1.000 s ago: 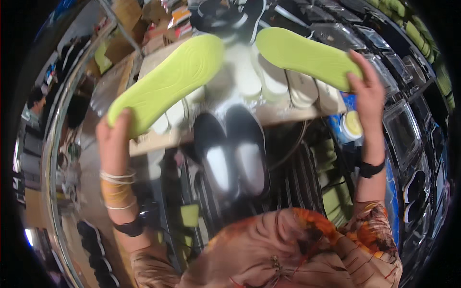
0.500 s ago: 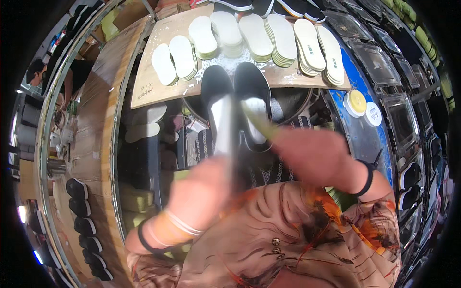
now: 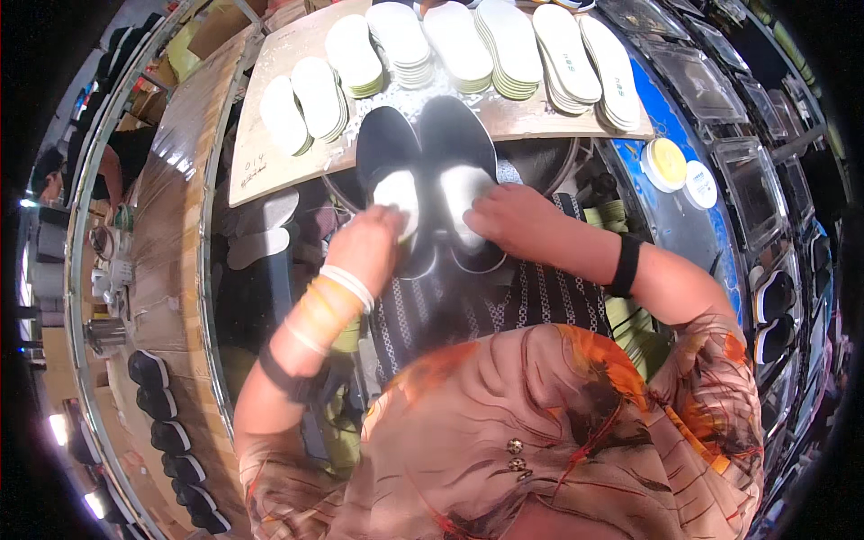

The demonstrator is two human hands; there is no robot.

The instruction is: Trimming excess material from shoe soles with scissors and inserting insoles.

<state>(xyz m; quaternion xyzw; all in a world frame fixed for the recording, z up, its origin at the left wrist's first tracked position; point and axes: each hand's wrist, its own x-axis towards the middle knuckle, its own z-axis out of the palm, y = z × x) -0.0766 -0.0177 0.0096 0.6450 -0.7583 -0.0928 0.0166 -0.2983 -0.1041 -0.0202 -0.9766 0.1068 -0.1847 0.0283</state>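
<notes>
Two dark slip-on shoes stand side by side in front of me, toes away: the left shoe [image 3: 385, 137] and the right shoe [image 3: 457, 130]. Inside the left one lies a white insole [image 3: 394, 191], its heel end between the bent fingers of my left hand [image 3: 369, 238]. A second white insole [image 3: 459, 185] sits in the right shoe, slightly blurred. My right hand [image 3: 513, 216] reaches in from the right with its fingers closed at that insole's edge. The fingertips of both hands are partly hidden within the shoe openings.
Several stacks of white insoles [image 3: 396, 40] line the board [image 3: 261, 171] beyond the shoes. Right of it, a round tub with a yellow top [image 3: 664, 164] and a white lid [image 3: 700, 184] rest on a blue surface. Dark shoes [image 3: 171, 436] stand along the left bench; a person works beyond it.
Both hands have moved forward, away from my body, to the shoe openings. The insoles, before blurred and sticking partly out, now lie deeper in the shoes. The view has shifted slightly.
</notes>
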